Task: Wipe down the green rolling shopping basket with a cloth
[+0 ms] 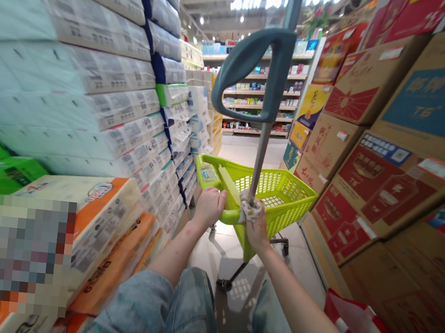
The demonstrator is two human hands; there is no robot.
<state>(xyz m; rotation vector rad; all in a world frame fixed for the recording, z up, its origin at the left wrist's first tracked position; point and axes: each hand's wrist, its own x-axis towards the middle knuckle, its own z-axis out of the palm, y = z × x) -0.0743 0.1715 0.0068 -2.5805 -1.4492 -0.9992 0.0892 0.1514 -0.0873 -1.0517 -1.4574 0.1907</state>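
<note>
A lime-green shopping cart (287, 194) on small wheels stands in a store aisle in front of my knees. A grey pole with a loop handle (253, 64) rises from its near rim. My left hand (209, 205) is closed around the near rim of the cart. My right hand (255, 224) presses a crumpled whitish cloth (248, 209) against the base of the pole on the same rim. The basket looks empty. My knees in blue jeans (191, 317) fill the bottom of the view.
Stacked packs of tissue paper (106, 101) wall the left side, with orange packs (107, 239) low down. Cardboard boxes (385, 167) line the right. A red and white bag (364, 330) lies at the lower right. Shelves (254, 95) stand at the aisle's far end.
</note>
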